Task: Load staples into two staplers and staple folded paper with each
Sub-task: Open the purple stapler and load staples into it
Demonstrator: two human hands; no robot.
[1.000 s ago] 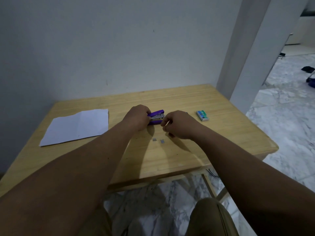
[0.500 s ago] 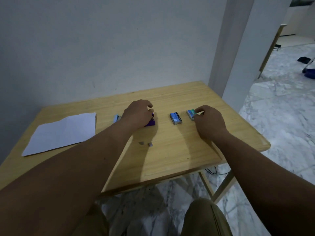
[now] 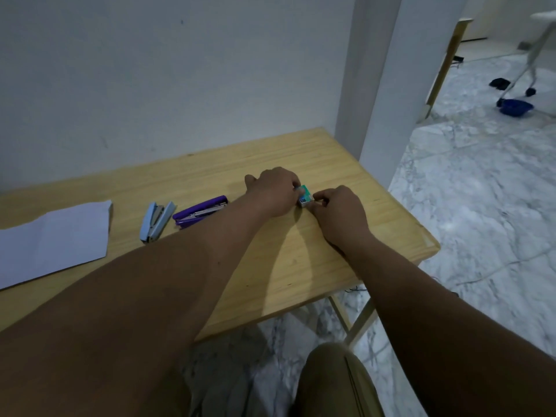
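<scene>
A small green staple box (image 3: 306,197) rests on the wooden table (image 3: 301,266), pinched between my two hands. My left hand (image 3: 272,189) grips its far left end and my right hand (image 3: 338,210) holds its near right end. To the left lies a purple stapler (image 3: 200,211), opened flat with its metal magazine showing. Beside it is a light blue stapler (image 3: 156,221), also hinged open. A folded white sheet of paper (image 3: 54,239) lies at the table's left side.
A white wall runs behind the table and a white pillar (image 3: 376,85) stands at its far right corner. The table's right and near edges drop to a marble floor. My knee (image 3: 334,383) is below the near edge. A blue object (image 3: 516,107) sits far off on the floor.
My left hand left the purple stapler and joined my right hand at the green staple box. Both staplers now lie uncovered and open. The camera view shifted right.
</scene>
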